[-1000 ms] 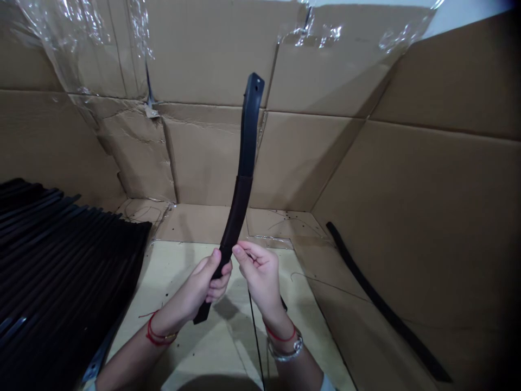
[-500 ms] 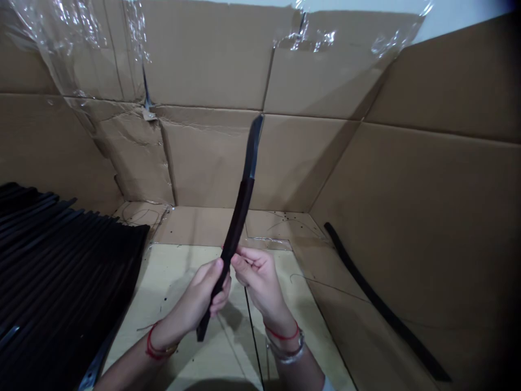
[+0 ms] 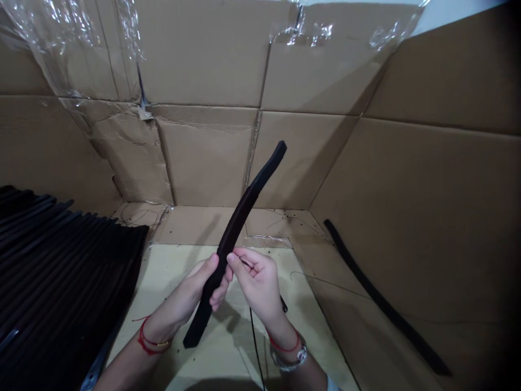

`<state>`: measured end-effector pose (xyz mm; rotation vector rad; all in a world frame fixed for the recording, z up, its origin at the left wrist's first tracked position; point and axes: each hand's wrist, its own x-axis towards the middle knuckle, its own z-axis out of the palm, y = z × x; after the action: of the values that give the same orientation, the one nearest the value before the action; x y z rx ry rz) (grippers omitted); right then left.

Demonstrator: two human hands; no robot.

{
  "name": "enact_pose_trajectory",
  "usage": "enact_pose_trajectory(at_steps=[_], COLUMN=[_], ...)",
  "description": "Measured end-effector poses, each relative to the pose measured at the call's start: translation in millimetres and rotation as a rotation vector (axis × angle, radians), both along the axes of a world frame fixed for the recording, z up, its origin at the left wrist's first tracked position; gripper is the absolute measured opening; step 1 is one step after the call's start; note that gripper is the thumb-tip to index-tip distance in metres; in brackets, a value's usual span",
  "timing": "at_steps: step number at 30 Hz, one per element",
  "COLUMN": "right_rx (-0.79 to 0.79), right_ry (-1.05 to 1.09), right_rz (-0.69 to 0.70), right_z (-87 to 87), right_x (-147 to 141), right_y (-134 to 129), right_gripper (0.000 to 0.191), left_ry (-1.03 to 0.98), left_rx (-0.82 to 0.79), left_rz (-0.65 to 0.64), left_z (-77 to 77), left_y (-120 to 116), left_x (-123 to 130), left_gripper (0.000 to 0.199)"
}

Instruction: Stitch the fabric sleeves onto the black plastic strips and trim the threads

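Note:
A long, curved black strip (image 3: pixel 234 222) slants up to the right in front of me, its middle part looking thicker, like a sleeve or wrap. My left hand (image 3: pixel 197 285) is closed around its lower part, thumb on top. Beside it, my right hand (image 3: pixel 256 277) is closed in a pinch at the strip's edge. A slim dark rod seems to run through those right fingers, and its thicker end (image 3: pixel 284 304) shows past the wrist; its kind I cannot tell. Below the right hand hangs a thin black cord (image 3: pixel 256 342), its upper end hidden.
Many similar black strips (image 3: pixel 61 271) lie stacked at the left. One more curved strip (image 3: pixel 378 298) rests against the right cardboard wall (image 3: pixel 448 217). Taped cardboard (image 3: pixel 207 157) stands at the back. Beneath my hands is a pale board (image 3: pixel 163 266) with dark specks.
The strip has tilted to the right and turned, so its upper end now shows a different face. Its lower end has moved left. The rod's end has come into view beside my right wrist.

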<state>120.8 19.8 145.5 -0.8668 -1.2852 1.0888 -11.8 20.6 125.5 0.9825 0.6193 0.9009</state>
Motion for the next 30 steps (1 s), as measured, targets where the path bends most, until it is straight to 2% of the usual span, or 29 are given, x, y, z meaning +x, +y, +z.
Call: enact_pose_trajectory(at_steps=[2,5,8,10,12,15,17,18,21,23,26,30], right_rx=[-0.034,-0.133,-0.155,-0.085,0.013,0.058,0.051,0.057,0.076,0.052,0.039,0.032], right_ry=[0.040,0.182,0.211,0.146,0.048,-0.029,-0.031,-0.030,-0.002,0.047,0.088,0.091], right_rz=[0.036,0.159,0.338,0.371,0.321,0.257,0.190,0.142,0.066,0.076,0.045,0.041], right_z=[-2.5,-8.7,-11.5,-9.4,-5.6,-1.5,-1.0,-1.0,-0.6,0.4,1.7,2.7], right_x=[-2,-4,3,9,13,9,2,-1,-6,-6,-6,-6], right_y=[4,10,12,11,8,2,-1,-2,-3,-4,-7,-12], right_gripper=[0.025,0.027,0.032,0.033,0.031,0.029,0.026,0.024,0.017,0.014,0.015,0.020], left_ry=[-0.080,-0.262,-0.375,-0.311,-0.153,0.054,0.065,0.037,-0.140,-0.292,-0.490,-0.582], left_rx=[-0.057,-0.076,-0.071,-0.093,-0.052,0.104,0.098,0.045,-0.103,-0.109,-0.094,-0.143], left_rz=[-0.006,-0.108,-0.300,-0.413,-0.349,-0.026,0.111,0.110,-0.091,-0.244,-0.370,-0.541], left_z=[4.0,1.1,-7.4,-10.8,-10.9,-7.7,-5.8,-5.0,-2.4,-0.4,0.6,-1.3], left_y=[0,2,7,11,13,13,11,10,8,6,4,3], left_x=[-2,-2,-3,-5,-8,-7,-5,-4,-5,-9,-14,-17], left_gripper=[0.047,0.048,0.053,0.061,0.065,0.053,0.046,0.046,0.047,0.049,0.050,0.042])
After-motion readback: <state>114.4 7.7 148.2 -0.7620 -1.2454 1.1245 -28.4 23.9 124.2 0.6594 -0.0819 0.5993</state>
